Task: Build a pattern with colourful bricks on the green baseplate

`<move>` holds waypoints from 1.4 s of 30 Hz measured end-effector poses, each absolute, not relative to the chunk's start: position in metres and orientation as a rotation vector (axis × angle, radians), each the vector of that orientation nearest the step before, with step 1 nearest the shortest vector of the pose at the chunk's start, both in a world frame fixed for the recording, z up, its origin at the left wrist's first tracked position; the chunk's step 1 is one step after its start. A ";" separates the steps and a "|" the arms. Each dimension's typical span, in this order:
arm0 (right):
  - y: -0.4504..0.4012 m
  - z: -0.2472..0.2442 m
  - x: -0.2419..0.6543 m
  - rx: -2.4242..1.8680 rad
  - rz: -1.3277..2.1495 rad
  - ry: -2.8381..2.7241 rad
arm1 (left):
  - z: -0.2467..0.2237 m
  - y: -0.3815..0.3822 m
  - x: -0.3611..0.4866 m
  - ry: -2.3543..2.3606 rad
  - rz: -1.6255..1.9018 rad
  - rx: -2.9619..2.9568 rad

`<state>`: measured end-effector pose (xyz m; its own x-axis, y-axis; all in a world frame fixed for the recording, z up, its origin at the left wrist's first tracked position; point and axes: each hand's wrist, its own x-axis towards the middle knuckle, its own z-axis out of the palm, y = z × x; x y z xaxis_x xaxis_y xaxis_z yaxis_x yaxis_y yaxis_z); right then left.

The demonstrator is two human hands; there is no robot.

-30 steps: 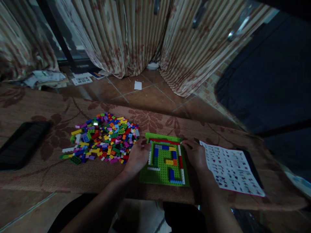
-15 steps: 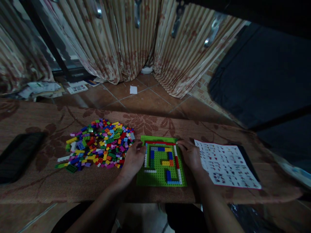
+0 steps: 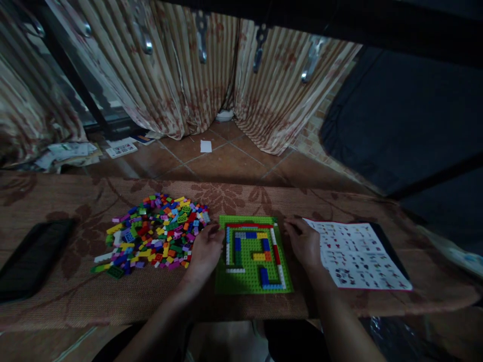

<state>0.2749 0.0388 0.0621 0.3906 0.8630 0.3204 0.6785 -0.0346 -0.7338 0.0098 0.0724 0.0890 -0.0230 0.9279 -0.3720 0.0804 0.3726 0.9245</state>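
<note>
A green baseplate (image 3: 247,281) lies on the cloth-covered table, with rows of red, white, blue, yellow and orange bricks forming lines on it. My left hand (image 3: 207,247) rests at the plate's left edge, its fingers curled; whether a small piece is between them cannot be made out. Just off the upper right edge is my right hand (image 3: 304,241), thumb and fingers bent near each other, and what they may hold is too small to tell. A heap of loose colourful bricks (image 3: 154,231) spreads to the left of my left hand.
On the right lies a printed sheet (image 3: 362,254) with small pictures, over a dark flat object (image 3: 388,246). A black phone-like device (image 3: 35,256) is at the far left of the table (image 3: 83,296). Striped curtains (image 3: 181,75) hang behind, with metal clips above.
My right hand has moved slightly right, away from the baseplate's edge. My left hand stays by the left edge. The whole view has shifted a little.
</note>
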 end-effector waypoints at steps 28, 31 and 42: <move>0.062 0.099 0.089 -1.516 0.622 -2.034 | 0.140 -0.005 0.025 0.892 1.410 2.055; 0.062 0.093 0.065 -1.565 0.600 -2.085 | 0.143 -0.004 0.019 0.885 1.448 2.038; 0.065 0.075 0.016 -1.572 0.750 -1.864 | 0.147 0.002 0.008 0.890 1.421 1.943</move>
